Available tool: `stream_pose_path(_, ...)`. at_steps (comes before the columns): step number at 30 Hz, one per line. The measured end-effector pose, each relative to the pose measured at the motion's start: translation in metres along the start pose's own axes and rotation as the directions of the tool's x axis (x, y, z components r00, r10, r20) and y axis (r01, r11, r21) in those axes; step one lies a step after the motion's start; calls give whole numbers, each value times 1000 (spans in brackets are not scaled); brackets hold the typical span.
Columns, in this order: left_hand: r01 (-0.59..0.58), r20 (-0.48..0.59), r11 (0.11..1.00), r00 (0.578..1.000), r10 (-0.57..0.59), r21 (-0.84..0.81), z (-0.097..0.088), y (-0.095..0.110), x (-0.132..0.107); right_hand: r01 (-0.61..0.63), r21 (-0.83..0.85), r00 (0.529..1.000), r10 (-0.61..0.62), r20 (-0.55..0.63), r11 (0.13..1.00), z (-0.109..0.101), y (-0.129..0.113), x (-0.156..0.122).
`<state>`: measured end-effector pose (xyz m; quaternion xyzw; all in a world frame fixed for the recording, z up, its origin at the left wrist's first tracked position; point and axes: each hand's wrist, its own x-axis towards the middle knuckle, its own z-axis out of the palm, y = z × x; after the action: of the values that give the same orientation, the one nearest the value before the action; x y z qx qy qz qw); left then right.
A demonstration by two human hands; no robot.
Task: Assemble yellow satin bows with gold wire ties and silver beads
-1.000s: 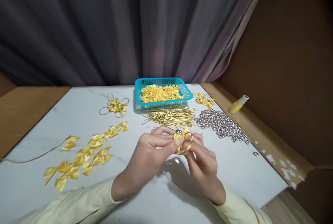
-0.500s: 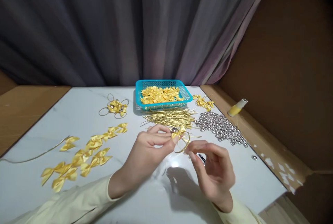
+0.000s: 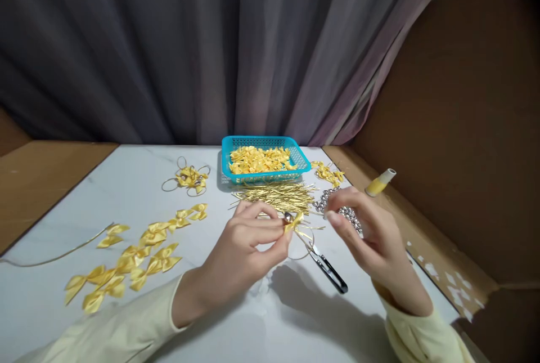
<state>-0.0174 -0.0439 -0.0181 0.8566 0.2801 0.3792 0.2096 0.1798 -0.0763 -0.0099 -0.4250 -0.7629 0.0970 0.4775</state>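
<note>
My left hand (image 3: pixel 247 239) pinches a yellow ribbon bow (image 3: pixel 295 222) between thumb and fingers. Beside the bow sits a shiny silver bead (image 3: pixel 288 217). A thin gold cord loop (image 3: pixel 313 243) hangs from the bow. My right hand (image 3: pixel 371 233) is raised to the right of it, thumb and index fingertips close together; whatever they may hold is too small to make out. Below the hands lie black-handled thread snips (image 3: pixel 331 274), their blades near the loop. Behind the right hand a pile of silver beads (image 3: pixel 350 218) is partly hidden.
A blue basket (image 3: pixel 265 174) of yellow bows stands at the back, with gold wire ties (image 3: pixel 278 197) before it. Loose bows (image 3: pixel 133 256) and a gold cord (image 3: pixel 63 257) lie left, looped bows (image 3: pixel 189 177) beyond. More bows (image 3: pixel 329 173) and a yellow-white tube (image 3: pixel 380 183) are right.
My right hand has moved up and right, away from the cord loop, and now covers part of the bead pile. The snips have come into full view. My left hand still holds the bow.
</note>
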Motion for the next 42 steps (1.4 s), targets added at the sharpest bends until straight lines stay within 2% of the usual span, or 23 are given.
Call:
stream_pose_path(1,-6,34,1000,999,6,4,-1,1,0,36,-48,989,-29,145,998,-3,-1,7)
stream_pose_path(2,-6,72,1000,997,6,-3,-2,2,1,71,-92,958,-42,284,993,-6,-2,12)
stream_pose_path(3,1,108,1000,994,1,-17,-4,3,1,102,-135,912,-39,408,985,-7,-3,18)
stream_pose_path(5,28,178,998,984,-18,-54,-7,4,2,155,-189,819,-19,574,970,-8,-3,25)
stream_pose_path(7,66,237,993,971,-41,-98,-10,5,3,197,-193,744,-18,668,961,-9,-3,31)
stream_pose_path(9,111,282,984,957,-67,-142,-13,5,4,221,-151,692,-46,721,963,-9,-2,34)
stream_pose_path(13,181,338,962,935,-105,-202,-16,3,4,172,39,648,-142,748,984,-6,1,36)
stream_pose_path(15,196,360,954,927,-105,-228,-16,2,4,109,151,654,-185,733,982,-3,5,36)
stream_pose_path(17,208,381,945,919,-101,-252,-16,0,3,36,235,689,-195,698,971,0,11,34)
stream_pose_path(20,239,390,925,914,-112,-294,-17,0,4,-42,291,754,-161,636,956,0,18,34)
stream_pose_path(22,271,389,908,911,-136,-320,-17,0,5,-55,299,773,-149,617,953,-1,19,35)
stream_pose_path(25,321,404,883,899,-169,-344,-17,0,6,-89,314,782,-129,609,945,0,18,37)
stream_pose_path(27,341,400,871,897,-189,-353,-18,1,6,-184,363,787,-85,611,913,3,20,35)
stream_pose_path(30,337,382,868,904,-191,-365,-18,2,5,-391,483,759,-23,650,783,9,26,27)
stream_pose_path(33,324,395,870,903,-168,-371,-19,2,4,-500,531,742,24,670,684,15,30,18)
stream_pose_path(37,315,391,871,907,-158,-377,-19,3,5,-499,514,768,81,636,698,18,27,12)
stream_pose_path(40,313,393,869,907,-153,-384,-19,4,5,-428,508,802,55,595,748,19,22,13)
stream_pose_path(42,310,397,869,906,-148,-385,-19,5,5,-381,488,808,26,589,786,19,20,14)
